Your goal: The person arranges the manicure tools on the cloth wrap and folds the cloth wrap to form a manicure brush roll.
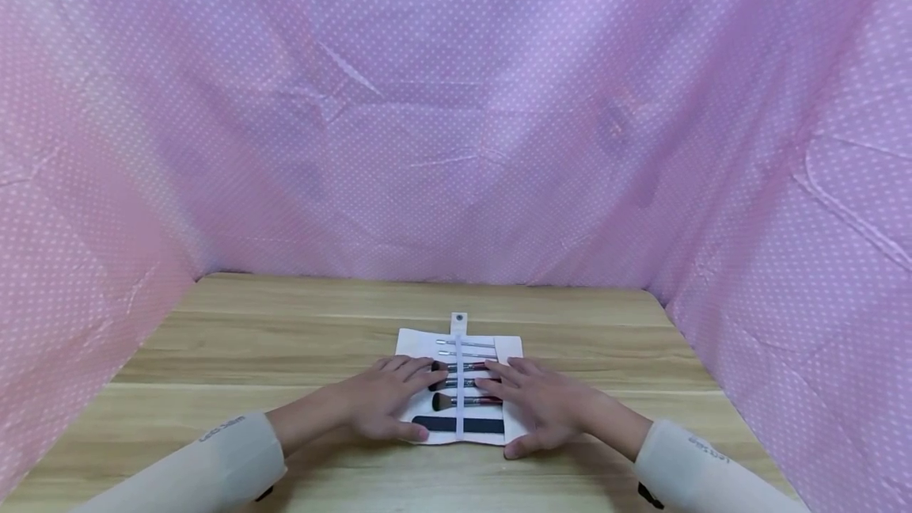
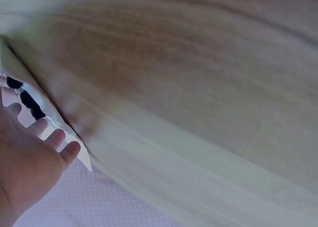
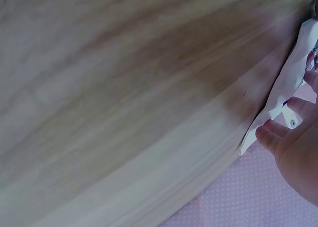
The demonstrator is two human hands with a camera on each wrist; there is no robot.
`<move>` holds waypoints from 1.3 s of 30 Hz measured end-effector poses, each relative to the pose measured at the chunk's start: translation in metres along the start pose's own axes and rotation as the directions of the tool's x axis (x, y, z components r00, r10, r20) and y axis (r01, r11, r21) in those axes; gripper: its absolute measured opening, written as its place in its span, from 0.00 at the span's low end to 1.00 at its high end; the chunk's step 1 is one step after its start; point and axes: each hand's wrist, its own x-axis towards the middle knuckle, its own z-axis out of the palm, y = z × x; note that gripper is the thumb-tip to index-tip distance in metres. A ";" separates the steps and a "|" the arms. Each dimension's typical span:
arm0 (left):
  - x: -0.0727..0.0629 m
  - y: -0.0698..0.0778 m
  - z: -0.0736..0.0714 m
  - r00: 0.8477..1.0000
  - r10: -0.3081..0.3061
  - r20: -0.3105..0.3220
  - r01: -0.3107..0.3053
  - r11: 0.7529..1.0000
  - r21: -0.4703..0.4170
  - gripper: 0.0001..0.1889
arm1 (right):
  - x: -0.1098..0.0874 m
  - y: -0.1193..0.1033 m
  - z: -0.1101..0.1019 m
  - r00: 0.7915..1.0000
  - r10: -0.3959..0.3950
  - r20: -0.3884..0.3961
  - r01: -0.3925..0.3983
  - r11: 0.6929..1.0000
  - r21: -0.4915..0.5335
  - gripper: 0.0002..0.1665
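A white makeup-brush case [image 1: 413, 343] lies unfolded on the table. Under its pale vertical band [image 1: 459, 411] sit three makeup brushes with dark red handles, the lowest brush [image 1: 443, 402] fully seen. Two thin silver tools [image 1: 466, 354] lie above them, and a flat black strip [image 1: 479, 425] below. My left hand [image 1: 385, 398] rests on the case's left side, fingers spread and touching near the bristles. On the right side, my right hand [image 1: 547, 404] lies with spread fingers over the handle ends. Both wrist views show the case edge, left [image 2: 79, 146] and right [image 3: 287, 83], beside extended fingers.
The wood-grain table [image 1: 299, 315] spreads around the case. Pink polka-dot cloth [image 1: 456, 180] hangs behind the table and along both sides. A strap with a metal snap [image 1: 459, 321] sticks out from the case's far edge. Pale sleeves [image 1: 235, 457] cover both forearms.
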 end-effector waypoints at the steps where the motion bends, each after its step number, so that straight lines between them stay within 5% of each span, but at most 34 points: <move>1: -0.001 0.000 0.000 1.000 0.000 0.001 0.000 1.000 -0.008 0.49 | 0.000 -0.001 0.000 1.000 0.004 -0.002 -0.004 1.000 -0.005 0.58; 7: -0.010 -0.004 -0.001 0.996 0.074 -0.054 -0.074 0.997 0.008 0.48 | -0.002 -0.005 0.003 0.999 -0.014 -0.042 0.012 0.998 -0.067 0.59; 12: -0.019 -0.010 -0.002 0.989 0.123 -0.083 -0.123 0.992 0.001 0.36 | -0.006 -0.009 0.001 0.992 -0.072 -0.106 0.060 0.991 -0.118 0.55; 21: -0.028 -0.015 0.000 0.960 0.229 -0.159 -0.237 0.971 -0.032 0.12 | -0.013 -0.011 0.002 0.944 -0.230 -0.236 0.179 0.959 -0.218 0.34; 28: -0.027 -0.022 -0.005 0.975 0.143 -0.172 -0.187 0.943 -0.277 0.02 | -0.010 -0.006 0.000 0.876 -0.324 -0.357 0.271 0.943 -0.192 0.13; 34: -0.023 -0.027 -0.012 0.987 0.028 -0.160 -0.093 0.903 -0.419 0.03 | -0.005 0.000 -0.004 0.892 -0.233 -0.387 0.257 0.966 0.009 0.06; 39: -0.017 -0.029 -0.016 0.979 -0.081 -0.190 -0.026 0.865 -0.501 0.06 | 0.003 0.007 -0.004 0.909 -0.105 -0.403 0.193 0.964 0.184 0.07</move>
